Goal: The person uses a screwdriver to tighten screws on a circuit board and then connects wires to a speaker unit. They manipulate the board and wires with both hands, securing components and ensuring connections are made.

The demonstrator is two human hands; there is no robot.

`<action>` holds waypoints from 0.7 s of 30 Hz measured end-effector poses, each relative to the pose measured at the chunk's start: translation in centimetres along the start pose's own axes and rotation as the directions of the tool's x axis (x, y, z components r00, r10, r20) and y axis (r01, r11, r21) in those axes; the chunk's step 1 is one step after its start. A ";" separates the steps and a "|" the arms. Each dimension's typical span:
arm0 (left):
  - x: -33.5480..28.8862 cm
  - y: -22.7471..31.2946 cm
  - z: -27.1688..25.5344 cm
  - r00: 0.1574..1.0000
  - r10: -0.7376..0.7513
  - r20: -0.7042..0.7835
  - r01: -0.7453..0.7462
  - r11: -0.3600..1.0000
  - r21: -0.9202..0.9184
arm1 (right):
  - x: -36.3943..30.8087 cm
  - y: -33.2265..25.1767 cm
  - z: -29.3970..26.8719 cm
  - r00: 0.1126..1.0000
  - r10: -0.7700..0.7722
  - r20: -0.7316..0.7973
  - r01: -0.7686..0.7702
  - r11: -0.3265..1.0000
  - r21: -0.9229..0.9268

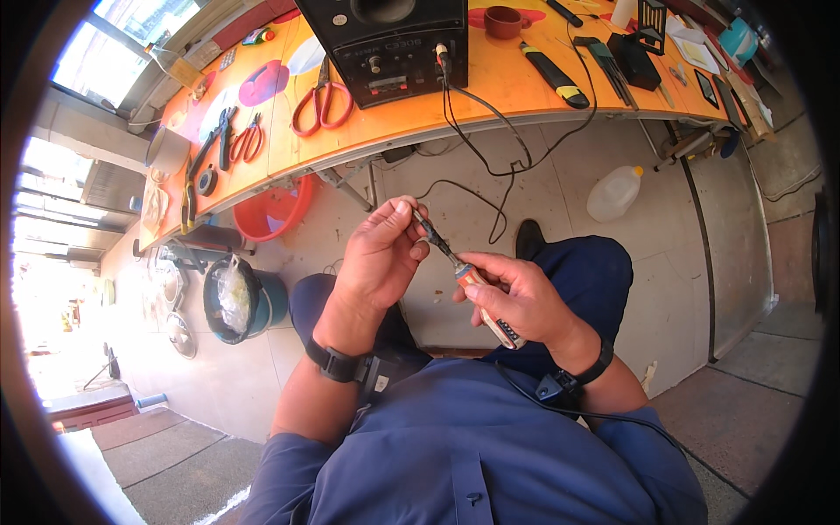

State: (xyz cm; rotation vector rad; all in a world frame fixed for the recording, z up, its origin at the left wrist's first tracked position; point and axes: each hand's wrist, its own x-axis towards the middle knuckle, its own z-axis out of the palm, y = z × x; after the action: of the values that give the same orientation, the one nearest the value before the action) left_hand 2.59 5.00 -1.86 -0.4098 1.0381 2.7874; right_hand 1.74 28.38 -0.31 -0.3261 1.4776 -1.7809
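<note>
Above my lap, my left hand point(382, 249) pinches the dark plug end point(426, 229) of a thin black cable between thumb and fingers. My right hand point(523, 296) is closed round a slim tool with a red, white and black handle point(471, 278); its exact kind does not show clearly. The tool's narrow tip meets or overlaps the dark plug end, and I cannot tell whether they touch. From near my left hand the black cable point(490, 203) loops up toward a black speaker box point(385, 52) on the table, where a plug point(442, 54) sits in its panel.
The orange table point(280, 149) carries red-handled scissors point(322, 105), pliers point(225, 138), black tape point(206, 181), a yellow-black utility knife point(554, 75) and a red-brown cup point(503, 22). Below are a red basin point(271, 210), a bucket point(267, 302) with a plastic bag, and a translucent jug point(612, 194).
</note>
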 end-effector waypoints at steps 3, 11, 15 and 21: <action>0.0 0.1 -0.1 1.000 -0.012 0.011 0.012 1.000 -0.007 | 0.1 -0.3 -0.3 0.994 0.096 0.049 -0.103 0.977 0.187; -0.1 -0.3 -0.3 0.997 -0.038 0.061 0.040 0.998 -0.043 | 0.1 0.2 -1.0 0.983 0.139 0.122 -0.172 0.927 0.333; 0.0 -0.5 0.2 0.999 -0.043 0.018 0.043 0.999 0.009 | 0.4 1.0 -0.8 0.992 0.094 0.086 -0.117 0.940 0.322; 1.3 -1.1 1.0 0.998 -0.043 -0.039 0.046 0.995 0.089 | 1.5 1.8 -1.3 0.997 0.048 0.061 -0.065 0.950 0.304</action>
State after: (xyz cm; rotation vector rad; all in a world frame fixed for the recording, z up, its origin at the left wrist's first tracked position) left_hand 1.38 6.53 -2.20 -0.4686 1.1426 2.6919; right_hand 0.62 28.22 -2.75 -0.1686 1.1391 -1.9054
